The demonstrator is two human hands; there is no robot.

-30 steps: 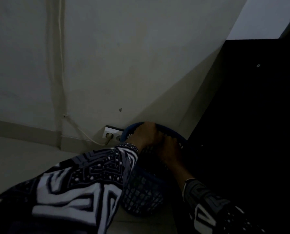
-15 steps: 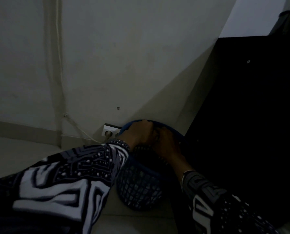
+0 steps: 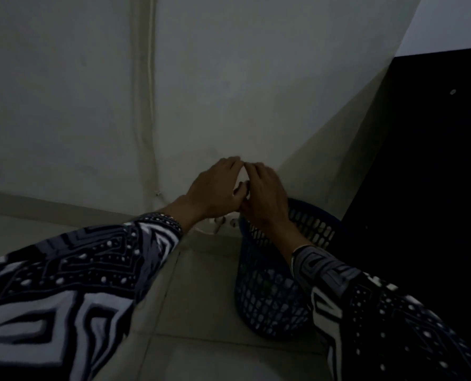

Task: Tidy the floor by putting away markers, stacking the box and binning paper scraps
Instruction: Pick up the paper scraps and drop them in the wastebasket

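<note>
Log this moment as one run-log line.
left hand and right hand together above blue basket | holding: unclear | floor, beside dark cabinet

I am holding my left hand [image 3: 215, 188] and right hand [image 3: 264, 196] together, fingertips touching, above the blue mesh basket [image 3: 270, 292]. Something small and pale is showing between them, too dim to identify. A dark cabinet [image 3: 421, 188] is standing right of my right hand.

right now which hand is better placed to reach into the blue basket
Right, probably. The right hand hangs above the rim of the blue mesh basket, its forearm crossing the opening. The left hand sits further left, over the floor beside the basket.
</note>
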